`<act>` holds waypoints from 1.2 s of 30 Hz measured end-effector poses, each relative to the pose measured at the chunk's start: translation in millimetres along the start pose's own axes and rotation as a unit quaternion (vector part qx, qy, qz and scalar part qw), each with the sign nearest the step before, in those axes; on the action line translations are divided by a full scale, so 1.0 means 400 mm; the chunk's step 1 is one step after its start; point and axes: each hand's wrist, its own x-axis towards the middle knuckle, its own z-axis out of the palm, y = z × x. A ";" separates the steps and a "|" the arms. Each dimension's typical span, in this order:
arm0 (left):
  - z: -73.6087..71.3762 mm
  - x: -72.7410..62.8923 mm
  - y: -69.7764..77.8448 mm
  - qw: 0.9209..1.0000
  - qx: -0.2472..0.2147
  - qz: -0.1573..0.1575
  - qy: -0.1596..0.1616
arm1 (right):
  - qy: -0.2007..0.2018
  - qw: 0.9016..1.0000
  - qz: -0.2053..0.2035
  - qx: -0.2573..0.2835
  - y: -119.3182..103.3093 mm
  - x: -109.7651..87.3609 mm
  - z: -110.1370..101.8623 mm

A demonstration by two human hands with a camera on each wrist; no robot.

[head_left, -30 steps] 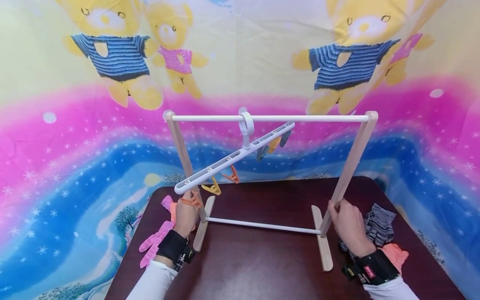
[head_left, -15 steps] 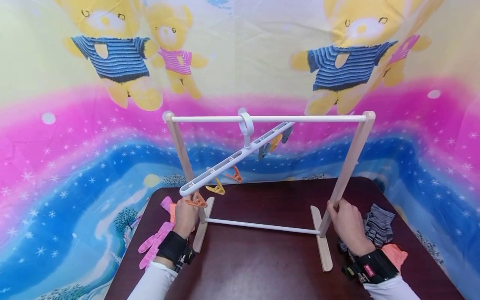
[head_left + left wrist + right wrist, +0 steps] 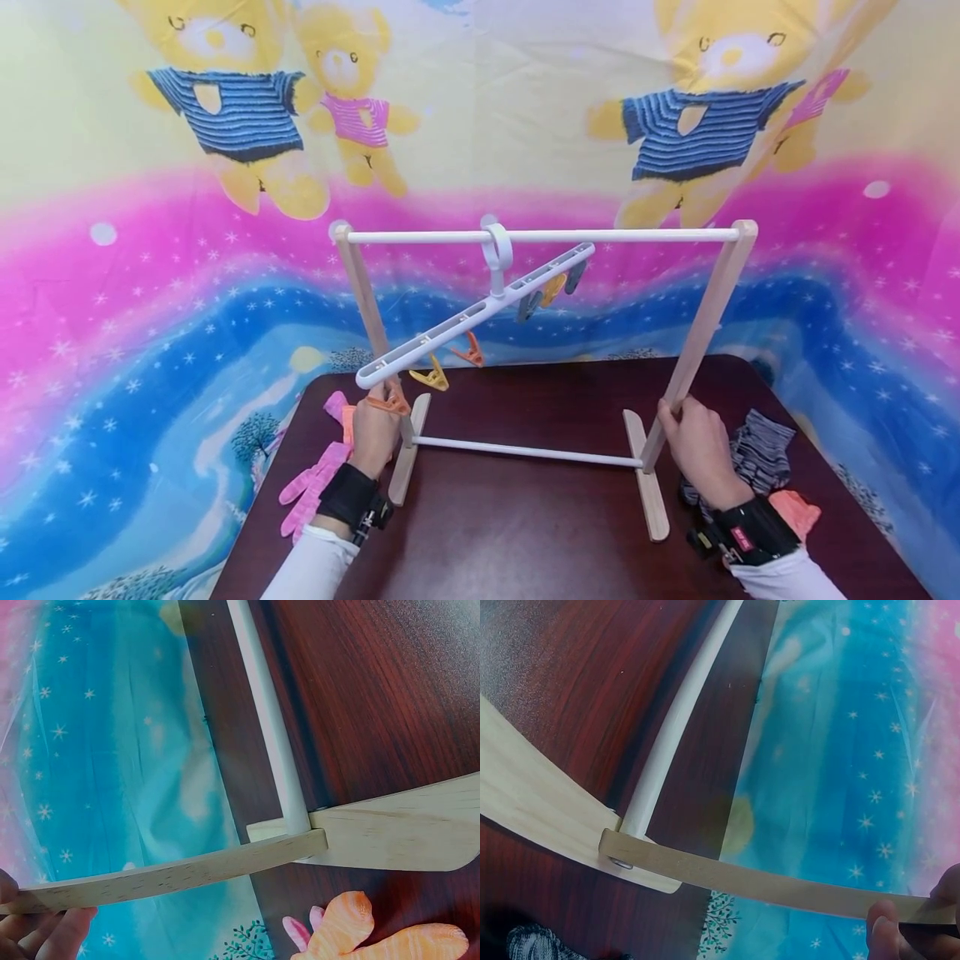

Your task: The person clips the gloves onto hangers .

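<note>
A small drying rack with pale wooden posts and white bars stands on the table. My left hand (image 3: 375,433) grips its left post (image 3: 363,292), and in the left wrist view the fingers (image 3: 67,934) wrap the upright from below. On the other side, my right hand (image 3: 699,446) holds the right post (image 3: 705,321) low down, thumb and fingers around the wood. From the top bar (image 3: 615,236) hangs a white clip hanger (image 3: 472,315) by its ring hook, slanting toward the left hand. Orange, yellow and grey clips dangle from it; an orange clip (image 3: 390,403) overlaps the left hand.
Pink gloves (image 3: 311,487) and an orange glove (image 3: 405,943) lie left of the rack. To the right are grey-black knitted items (image 3: 761,454) and an orange cloth piece (image 3: 795,512). A printed bear curtain (image 3: 480,150) hangs behind the dark table (image 3: 517,525).
The hanger has swung a little on the bar, its near end shifting slightly right and part of the way back. Both hands stay on the posts, and the rack keeps its place.
</note>
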 end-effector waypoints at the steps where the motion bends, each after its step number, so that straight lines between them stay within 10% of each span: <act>1: 0.000 0.000 0.001 1.000 0.004 0.005 0.003 | 0.000 1.000 -0.001 -0.001 0.001 0.000 0.000; 11: -0.008 -0.006 0.002 0.998 0.011 -0.046 -0.032 | -0.008 1.000 -0.009 0.009 0.009 0.011 0.001; 36: -0.009 -0.028 0.005 1.000 0.017 -0.015 0.012 | -0.015 1.000 0.002 0.004 0.020 0.056 0.007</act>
